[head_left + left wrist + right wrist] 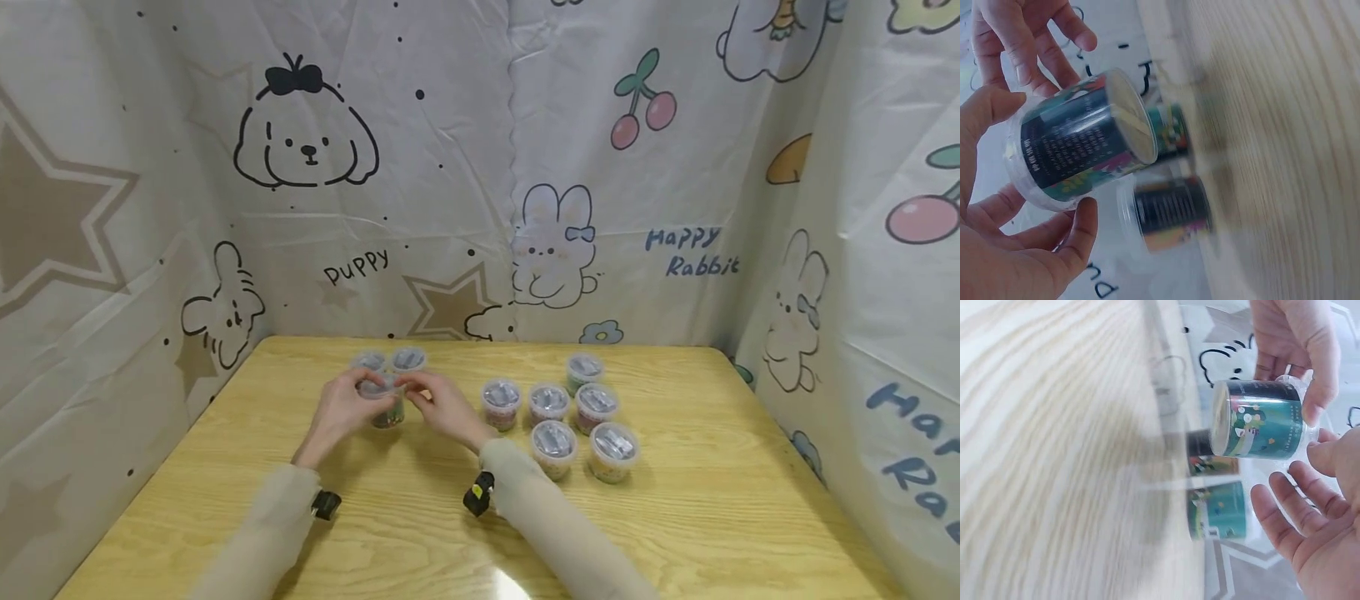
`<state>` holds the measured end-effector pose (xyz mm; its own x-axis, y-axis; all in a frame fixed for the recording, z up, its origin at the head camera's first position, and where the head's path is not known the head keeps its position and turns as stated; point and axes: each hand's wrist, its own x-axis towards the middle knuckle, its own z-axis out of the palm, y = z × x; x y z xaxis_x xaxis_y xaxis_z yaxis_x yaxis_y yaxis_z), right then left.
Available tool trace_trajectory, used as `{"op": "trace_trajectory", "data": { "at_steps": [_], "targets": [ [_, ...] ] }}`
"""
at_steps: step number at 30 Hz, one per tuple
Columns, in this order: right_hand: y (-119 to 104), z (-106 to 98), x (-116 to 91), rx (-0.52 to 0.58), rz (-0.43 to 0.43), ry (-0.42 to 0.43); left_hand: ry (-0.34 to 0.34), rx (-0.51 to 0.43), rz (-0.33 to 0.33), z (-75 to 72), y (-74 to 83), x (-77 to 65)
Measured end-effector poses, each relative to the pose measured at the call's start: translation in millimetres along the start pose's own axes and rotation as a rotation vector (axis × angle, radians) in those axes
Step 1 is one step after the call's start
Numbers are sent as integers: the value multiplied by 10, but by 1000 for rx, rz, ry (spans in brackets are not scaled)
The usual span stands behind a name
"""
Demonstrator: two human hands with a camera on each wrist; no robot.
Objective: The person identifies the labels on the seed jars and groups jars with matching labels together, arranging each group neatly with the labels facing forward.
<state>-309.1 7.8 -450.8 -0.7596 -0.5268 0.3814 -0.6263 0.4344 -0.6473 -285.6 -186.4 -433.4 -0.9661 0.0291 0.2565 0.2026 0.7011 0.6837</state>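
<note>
A small tub with a clear plastic lid and a dark and teal printed label (1075, 134) is held up and slightly tilted in front of me. My left hand (347, 410) grips it round the lid end, thumb on one side and curled fingers on the other. At the lid's rim, the thumb and a fingertip of my right hand (442, 406) pinch the edge; its other fingers (1279, 515) stand off the tub. Just behind are two similar lidded tubs, a left one (368, 360) and a teal one (1217, 509), standing on the table.
To the right of my right hand stands a group of several lidded tubs (553, 439), silvery packets showing under their lids. The wooden table (405, 533) ends at a printed curtain (450, 208) behind and at both sides.
</note>
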Motion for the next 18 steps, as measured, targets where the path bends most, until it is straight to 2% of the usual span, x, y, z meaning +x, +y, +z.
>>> {"op": "trace_trajectory", "data": {
  "at_steps": [10,18],
  "targets": [
    [16,-249,-235,-9,93,69,2,-108,71,233,221,4],
    [24,-401,-357,-29,116,125,30,-193,131,387,354,30]
  ]
}}
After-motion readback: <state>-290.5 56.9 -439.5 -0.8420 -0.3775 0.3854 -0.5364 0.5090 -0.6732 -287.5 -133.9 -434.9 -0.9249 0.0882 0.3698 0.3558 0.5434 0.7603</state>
